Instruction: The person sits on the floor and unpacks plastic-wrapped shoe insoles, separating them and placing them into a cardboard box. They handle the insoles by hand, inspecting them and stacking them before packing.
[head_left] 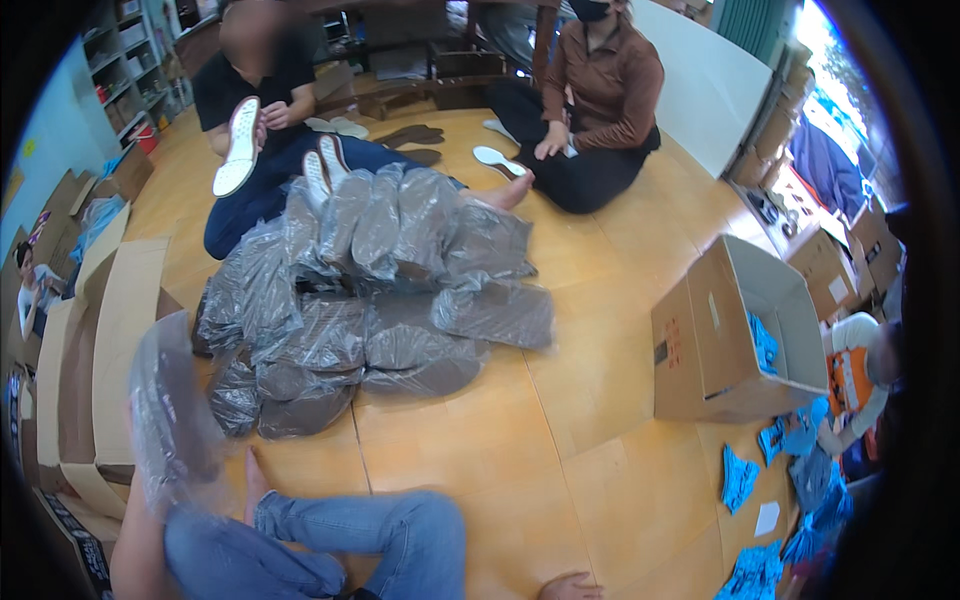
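At the left, my left hand (pixel 131 425) holds up a clear plastic bag with dark shoe soles (pixel 172 410) in it, slightly blurred. Most of that hand is hidden behind the bag. My right hand (pixel 571 587) lies on the floor at the lower edge, only partly in view, fingers stretched out and nothing in it. In front of my legs spreads a heap of similar bagged soles (pixel 420 340), brownish grey and stacked in layers.
Across the heap, one person holds a white shoe sole (pixel 238 150); another sits by a loose white sole (pixel 498 161). Open cartons stand at left (pixel 125 330) and right (pixel 690 340). Blue packets (pixel 738 478) lie on the floor near a further person at the right edge.
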